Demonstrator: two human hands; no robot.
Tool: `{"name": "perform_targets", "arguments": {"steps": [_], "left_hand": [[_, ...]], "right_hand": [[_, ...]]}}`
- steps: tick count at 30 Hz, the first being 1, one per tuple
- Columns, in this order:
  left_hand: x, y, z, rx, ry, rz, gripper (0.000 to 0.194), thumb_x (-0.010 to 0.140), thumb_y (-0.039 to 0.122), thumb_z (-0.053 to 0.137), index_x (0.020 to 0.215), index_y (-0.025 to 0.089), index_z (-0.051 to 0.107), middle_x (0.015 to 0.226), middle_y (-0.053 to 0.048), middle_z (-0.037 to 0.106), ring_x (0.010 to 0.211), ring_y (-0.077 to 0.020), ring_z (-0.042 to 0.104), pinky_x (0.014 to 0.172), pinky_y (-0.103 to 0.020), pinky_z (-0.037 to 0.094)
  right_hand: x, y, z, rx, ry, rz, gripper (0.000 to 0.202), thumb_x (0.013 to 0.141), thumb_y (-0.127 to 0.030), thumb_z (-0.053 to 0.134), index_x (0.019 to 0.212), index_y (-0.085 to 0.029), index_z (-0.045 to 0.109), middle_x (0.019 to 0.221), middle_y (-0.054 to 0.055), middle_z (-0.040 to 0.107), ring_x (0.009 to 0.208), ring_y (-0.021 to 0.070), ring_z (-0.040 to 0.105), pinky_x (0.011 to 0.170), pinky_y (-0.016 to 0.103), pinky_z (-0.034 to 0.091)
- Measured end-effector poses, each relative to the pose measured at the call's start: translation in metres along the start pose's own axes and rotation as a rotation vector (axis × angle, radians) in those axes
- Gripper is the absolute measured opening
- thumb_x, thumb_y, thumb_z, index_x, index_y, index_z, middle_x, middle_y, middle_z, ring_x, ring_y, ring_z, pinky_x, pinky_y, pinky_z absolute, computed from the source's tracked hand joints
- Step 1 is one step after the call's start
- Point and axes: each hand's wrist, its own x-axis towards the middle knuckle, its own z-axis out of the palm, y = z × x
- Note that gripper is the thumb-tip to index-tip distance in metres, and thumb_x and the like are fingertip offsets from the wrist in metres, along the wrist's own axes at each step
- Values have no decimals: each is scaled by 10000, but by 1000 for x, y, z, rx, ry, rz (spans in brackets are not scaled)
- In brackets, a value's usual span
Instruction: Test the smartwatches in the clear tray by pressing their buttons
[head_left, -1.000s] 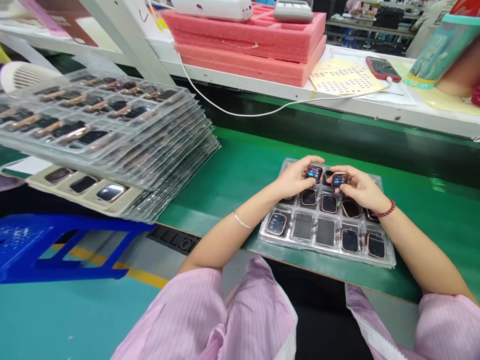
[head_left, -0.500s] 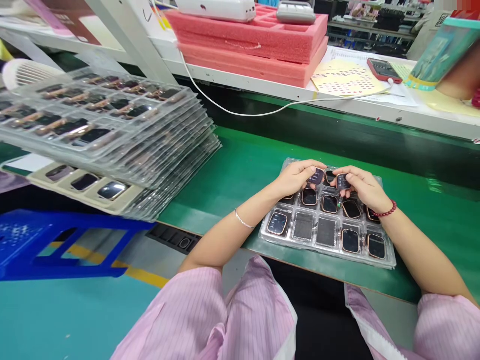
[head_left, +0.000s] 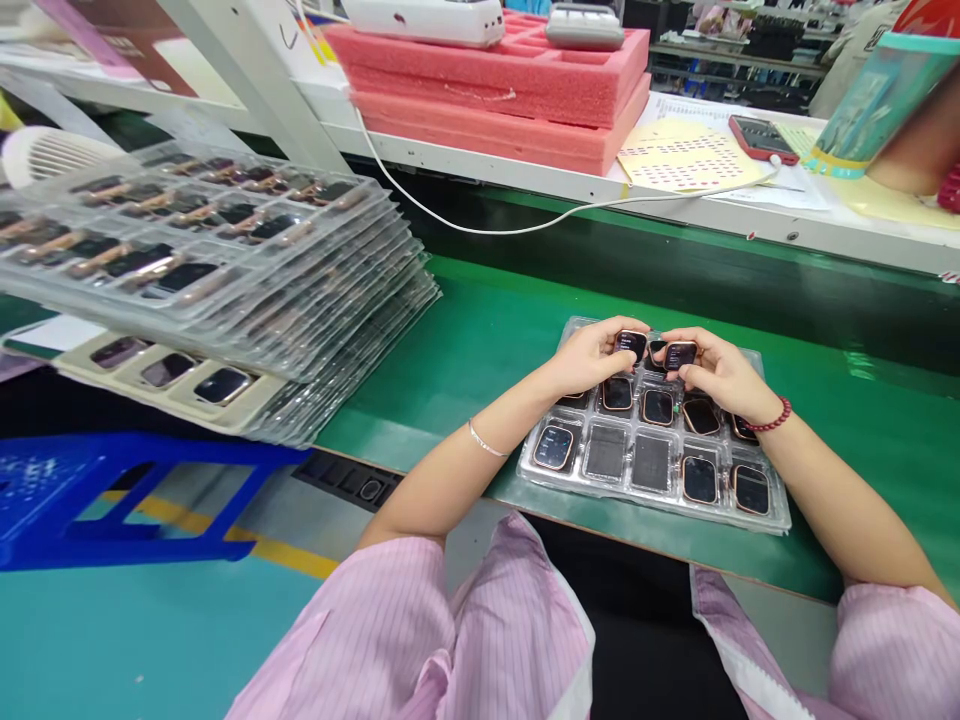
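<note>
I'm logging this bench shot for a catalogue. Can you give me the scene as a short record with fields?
setting: green bench
left hand: holds a watch body over the tray
right hand: holds a second watch body
tray: clear, compartments partly filled with watch bodies
left of it: tilted stack of clear trays
behind: pink foam blocks, white cable

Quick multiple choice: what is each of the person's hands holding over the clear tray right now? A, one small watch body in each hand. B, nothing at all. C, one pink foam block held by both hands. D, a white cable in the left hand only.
A: the left hand pinches one watch body and the right hand another watch body, both above the clear tray.
</note>
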Motion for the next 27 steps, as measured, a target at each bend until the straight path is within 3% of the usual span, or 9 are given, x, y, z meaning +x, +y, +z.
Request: {"name": "perform_targets", "arguments": {"steps": [5,17,27], "left_hand": [[-1,4,1,-44,-24,-23,221,837,226,613,1022,113,660,862,-49,692,707,-107,632,617,-216,559],[-2,3,2,17,-23,-33,207,836,188,584,1013,109,660,865,-60,689,769,-149,675,604,-245,587],[-2,2,3,22,-16,-31,197,835,170,591,1009,117,667,873,-52,690,745,-121,665,609,-211,584]], "right_hand": [[0,2,-2,-30,13,57,281,909,-351,648,1136,-187,670,1043,90,743,715,173,700,573,266,560],[0,1,0,0,-13,64,276,899,-332,657,1129,-180,670,1029,84,750,700,163,703,586,266,578],[0,-1,0,2,-10,66,261,895,-328,663,1119,-197,678,1032,75,750,713,167,704,630,291,611]]}}
